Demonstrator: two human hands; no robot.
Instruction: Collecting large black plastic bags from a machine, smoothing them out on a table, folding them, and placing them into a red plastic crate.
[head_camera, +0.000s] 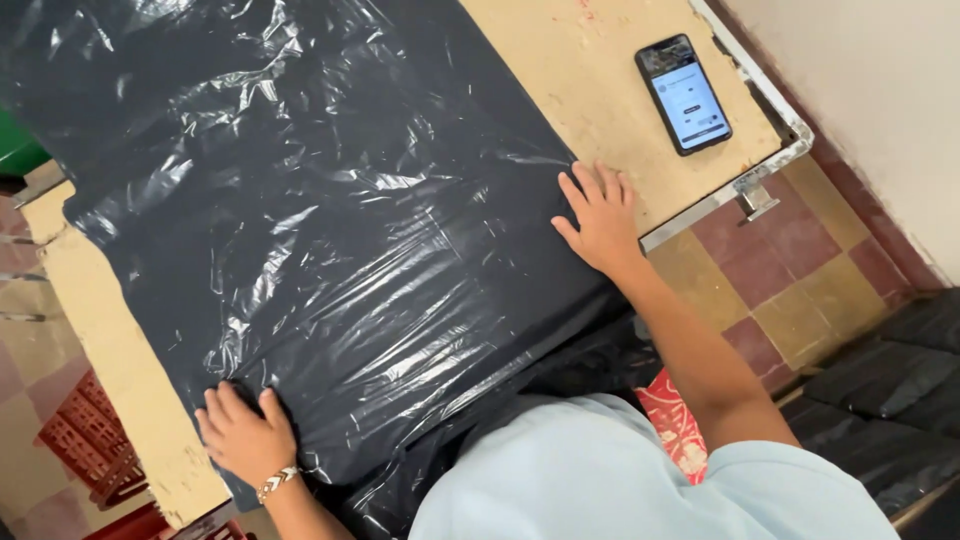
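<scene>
A large black plastic bag (330, 200) lies spread flat over a worn tan tabletop (580, 70). My right hand (598, 218) presses flat on the bag's right edge, fingers apart, where the plastic meets bare table. My left hand (242, 432), with a beaded bracelet at the wrist, rests palm down on the bag's near-left corner by the table's edge. Neither hand grips anything. The bag's near end hangs off the table in front of my light blue shirt (620, 475).
A smartphone (684, 94) with a lit screen lies on the table's far right corner. Red plastic crates (90, 445) stand on the tiled floor at left. More black plastic (890, 390) is stacked at right, below a white wall.
</scene>
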